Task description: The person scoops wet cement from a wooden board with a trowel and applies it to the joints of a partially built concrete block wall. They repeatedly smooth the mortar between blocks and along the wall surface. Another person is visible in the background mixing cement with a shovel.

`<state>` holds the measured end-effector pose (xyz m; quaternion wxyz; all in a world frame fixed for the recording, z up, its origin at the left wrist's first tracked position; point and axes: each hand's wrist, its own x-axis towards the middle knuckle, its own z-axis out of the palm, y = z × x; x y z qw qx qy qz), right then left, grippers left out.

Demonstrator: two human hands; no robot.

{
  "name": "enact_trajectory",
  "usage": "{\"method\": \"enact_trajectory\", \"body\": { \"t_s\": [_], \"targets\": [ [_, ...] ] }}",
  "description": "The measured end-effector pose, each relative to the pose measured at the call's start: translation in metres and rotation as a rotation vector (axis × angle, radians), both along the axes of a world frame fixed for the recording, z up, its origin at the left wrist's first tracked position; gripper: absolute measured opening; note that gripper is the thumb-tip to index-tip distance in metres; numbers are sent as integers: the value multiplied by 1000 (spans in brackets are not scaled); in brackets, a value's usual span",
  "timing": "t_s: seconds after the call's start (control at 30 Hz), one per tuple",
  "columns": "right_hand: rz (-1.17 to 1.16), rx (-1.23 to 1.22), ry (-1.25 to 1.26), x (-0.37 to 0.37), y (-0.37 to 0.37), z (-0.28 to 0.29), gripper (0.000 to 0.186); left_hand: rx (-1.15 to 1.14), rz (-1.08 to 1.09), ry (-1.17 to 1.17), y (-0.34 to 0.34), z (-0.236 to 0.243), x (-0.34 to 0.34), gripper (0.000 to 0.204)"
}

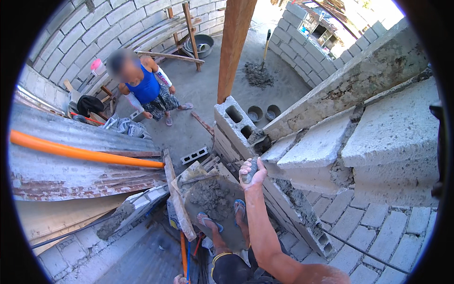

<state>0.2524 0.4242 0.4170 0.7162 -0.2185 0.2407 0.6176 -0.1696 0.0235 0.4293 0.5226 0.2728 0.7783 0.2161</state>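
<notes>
Right arm [266,236] outstretched, right hand [258,178] clenched around grey lump [251,171] beside block wall [280,203]; left hand [180,279] low, grip unclear.

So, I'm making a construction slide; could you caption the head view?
Right hand grips a grey lump beside a concrete block wall; a person in blue stands beyond.

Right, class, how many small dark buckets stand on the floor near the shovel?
2: a left bucket just past the hollow-block wall, and a right bucket beside it. Others may be hidden.
</notes>
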Motion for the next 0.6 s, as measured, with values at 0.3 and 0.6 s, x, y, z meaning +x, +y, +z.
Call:
{"method": "enact_trajectory", "body": {
  "t_s": [0.3, 0.6],
  "targets": [
    [-22, 149, 8, -3, -3, 14, 37, -17, 6, 8, 4, 5, -1, 41],
    [-109, 77, 160, -5, -4, 18, 38, -11, -20, 11, 6, 10, -6, 43]
  ]
}}
